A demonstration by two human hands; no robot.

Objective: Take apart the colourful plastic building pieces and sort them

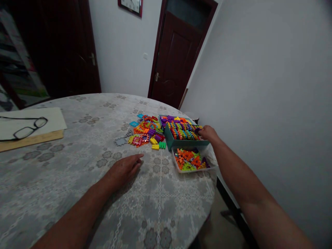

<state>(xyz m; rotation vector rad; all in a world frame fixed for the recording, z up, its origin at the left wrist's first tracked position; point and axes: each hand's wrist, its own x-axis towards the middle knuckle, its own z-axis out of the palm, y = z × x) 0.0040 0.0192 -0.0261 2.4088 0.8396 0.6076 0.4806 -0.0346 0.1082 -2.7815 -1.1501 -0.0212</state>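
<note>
My left hand (pixel 127 167) lies on the tablecloth with its fingers stretched out, holding nothing. Just beyond it is a loose pile of colourful plastic building pieces (pixel 146 128), with yellow and green pieces (pixel 162 145) at its near edge. My right hand (pixel 207 133) is at the right end of a green box (pixel 169 139) packed with rows of multicoloured, bead-like pieces (pixel 183 131). Its fingers are bent together over the box's edge, by a dark purple piece; what they grip is too small to make out.
A clear plastic tray (pixel 190 171) of orange, lime and purple pieces stands before the green box. Another box (pixel 162 117) of pieces is behind it. Eyeglasses (pixel 26 131) rest on papers (pixel 55 119) at left. The table's edge curves close by the wall (pixel 259 86) at right.
</note>
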